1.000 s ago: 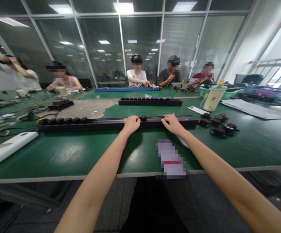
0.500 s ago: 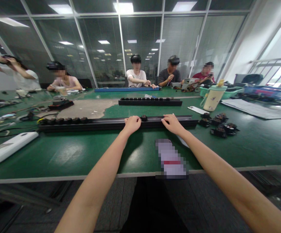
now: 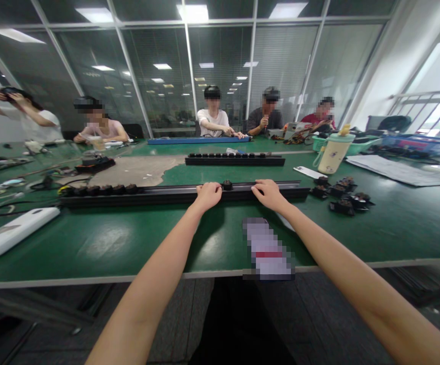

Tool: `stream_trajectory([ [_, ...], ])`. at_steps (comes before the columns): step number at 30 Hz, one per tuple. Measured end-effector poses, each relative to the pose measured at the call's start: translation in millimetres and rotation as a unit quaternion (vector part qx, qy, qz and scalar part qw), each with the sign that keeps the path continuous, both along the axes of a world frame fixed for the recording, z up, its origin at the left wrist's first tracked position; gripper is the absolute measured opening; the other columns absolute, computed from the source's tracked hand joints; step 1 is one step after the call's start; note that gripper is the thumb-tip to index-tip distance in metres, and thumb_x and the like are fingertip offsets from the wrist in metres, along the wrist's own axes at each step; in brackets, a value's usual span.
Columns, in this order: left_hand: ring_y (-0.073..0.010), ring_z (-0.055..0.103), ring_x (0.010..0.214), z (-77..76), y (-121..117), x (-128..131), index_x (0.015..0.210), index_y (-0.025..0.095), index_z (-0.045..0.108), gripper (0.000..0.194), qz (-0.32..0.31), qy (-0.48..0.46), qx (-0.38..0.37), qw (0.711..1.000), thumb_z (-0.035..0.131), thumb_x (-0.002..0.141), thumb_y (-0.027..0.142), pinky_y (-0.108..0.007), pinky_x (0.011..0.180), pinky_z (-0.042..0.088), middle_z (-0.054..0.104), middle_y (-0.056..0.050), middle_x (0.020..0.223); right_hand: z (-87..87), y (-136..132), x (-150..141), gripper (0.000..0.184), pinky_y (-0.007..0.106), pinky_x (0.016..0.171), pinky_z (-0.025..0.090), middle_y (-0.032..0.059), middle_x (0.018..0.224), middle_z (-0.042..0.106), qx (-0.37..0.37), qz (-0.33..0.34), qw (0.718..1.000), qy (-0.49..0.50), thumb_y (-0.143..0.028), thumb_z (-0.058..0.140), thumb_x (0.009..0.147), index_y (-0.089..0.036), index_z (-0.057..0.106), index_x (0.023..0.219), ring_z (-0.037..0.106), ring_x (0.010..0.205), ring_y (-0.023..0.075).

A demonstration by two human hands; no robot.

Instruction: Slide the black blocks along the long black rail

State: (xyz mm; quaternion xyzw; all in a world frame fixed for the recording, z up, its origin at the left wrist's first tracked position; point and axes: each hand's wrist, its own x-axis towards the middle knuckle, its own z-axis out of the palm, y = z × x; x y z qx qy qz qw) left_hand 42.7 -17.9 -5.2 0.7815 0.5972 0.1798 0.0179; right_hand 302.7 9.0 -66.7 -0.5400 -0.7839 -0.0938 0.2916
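Two rails lie on the worktop (image 3: 159, 238): near rail (image 3: 159, 197) and far rail (image 3: 235, 161). One module (image 3: 227, 185) sits on the near rail between two hands, just beside the left hand (image 3: 209, 196). The right hand (image 3: 269, 194) rests on that rail; I cannot tell whether either grip is clamped. At least five fitted modules (image 3: 106, 190) line its left end. Since the earlier frame, module and left hand have shifted slightly right.

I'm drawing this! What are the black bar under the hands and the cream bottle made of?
The black bar looks like dark-coated metal, maybe plastic: satin, with shine along its top. The cream bottle could be plastic or painted metal; its smooth, soft-looking surface fits both.
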Motion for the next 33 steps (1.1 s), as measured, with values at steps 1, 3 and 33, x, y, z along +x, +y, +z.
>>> stream_trajectory([
  [1,-0.0273,0.064,0.12,-0.6,0.4,0.2,0.108,0.025,0.077,0.037,-0.003,-0.001,0.001,1.0,0.04,0.1,0.026,-0.042,0.1,0.041,0.077,-0.008,0.119,0.1,-0.6,-0.5,0.04,0.05,0.107,0.043,0.0139,0.133,0.07,-0.002,-0.004,1.0,-0.003,-0.038,0.045,0.104,-0.022,0.081,0.103,0.06,0.125,0.0299],
  [3,-0.0272,0.064,0.121,-1.6,0.8,0.7,0.109,0.025,0.077,0.038,-0.009,-0.003,0.003,1.0,0.04,0.101,0.026,-0.042,0.101,0.041,0.076,-0.008,0.12,0.7,-2.7,-1.7,0.04,0.049,0.107,0.043,0.0127,0.135,0.068,-0.007,-0.012,1.0,-0.005,-0.039,0.044,0.105,-0.023,0.081,0.106,0.059,0.126,0.0301],
  [33,-0.0274,0.061,0.123,-5.4,-2.2,7.7,0.119,0.027,0.075,0.039,-0.038,0.002,0.024,0.999,0.041,0.098,0.027,-0.045,0.104,0.038,0.075,-0.007,0.125,3.1,-11.9,-8.7,0.043,0.051,0.104,0.043,0.0129,0.132,0.068,-0.001,0.02,1.0,0.02,-0.043,0.041,0.105,-0.026,0.08,0.114,0.053,0.124,0.0324],
])
